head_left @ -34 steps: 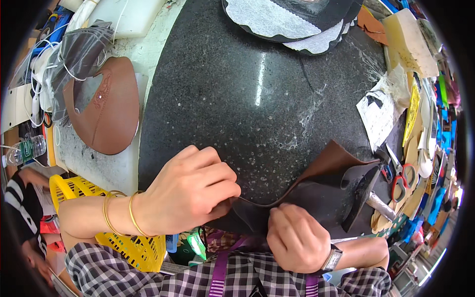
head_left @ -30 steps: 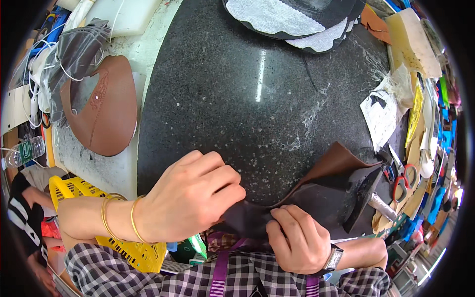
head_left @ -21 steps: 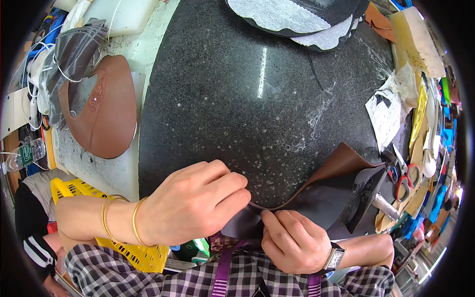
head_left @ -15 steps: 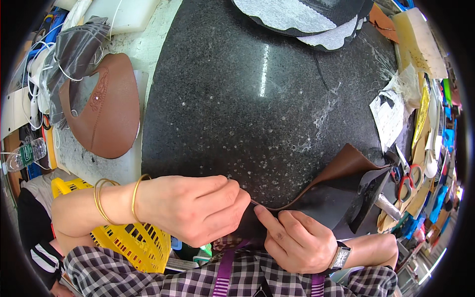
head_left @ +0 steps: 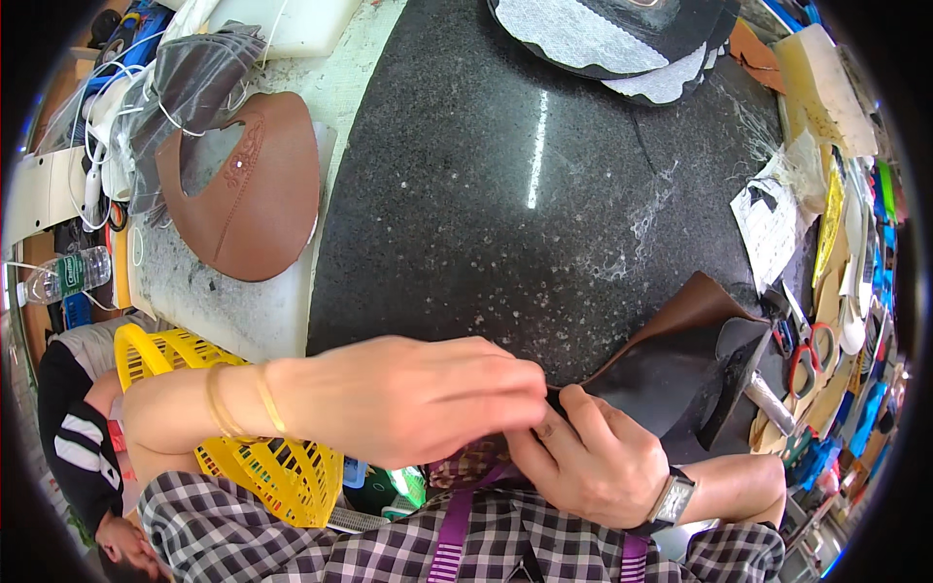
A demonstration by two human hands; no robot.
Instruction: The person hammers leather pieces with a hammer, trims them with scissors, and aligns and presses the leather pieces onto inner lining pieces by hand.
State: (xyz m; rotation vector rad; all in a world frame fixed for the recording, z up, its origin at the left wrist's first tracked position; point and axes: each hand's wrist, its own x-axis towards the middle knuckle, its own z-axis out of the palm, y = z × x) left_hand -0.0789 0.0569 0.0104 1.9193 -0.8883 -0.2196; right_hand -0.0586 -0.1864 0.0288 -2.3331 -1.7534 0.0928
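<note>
A brown leather piece point(head_left: 685, 316) with a dark underside lies at the near right of the black work surface, its narrow edge running in between my hands. My right hand point(head_left: 603, 462), wearing a wristwatch, is closed on that edge with bent fingers. Against its fingertips, my left hand point(head_left: 442, 398) has its fingers curled together over the leather's end. It is blurred, and whatever its fingertips hold is hidden. Two gold bangles point(head_left: 248, 400) circle the left wrist.
A curved brown leather piece point(head_left: 262, 209) with tooling lies at left. Black rounded pieces with white backing point(head_left: 593, 39) sit at the far edge. Red-handled scissors point(head_left: 805, 361) and a hammer-like tool point(head_left: 770, 403) lie right. A yellow basket point(head_left: 262, 481) stands near left; another person point(head_left: 83, 428) sits beyond.
My left hand has moved right, up against the right hand, and now covers the stretch of leather edge seen before. The right hand stays nearly in place. The view has shifted slightly.
</note>
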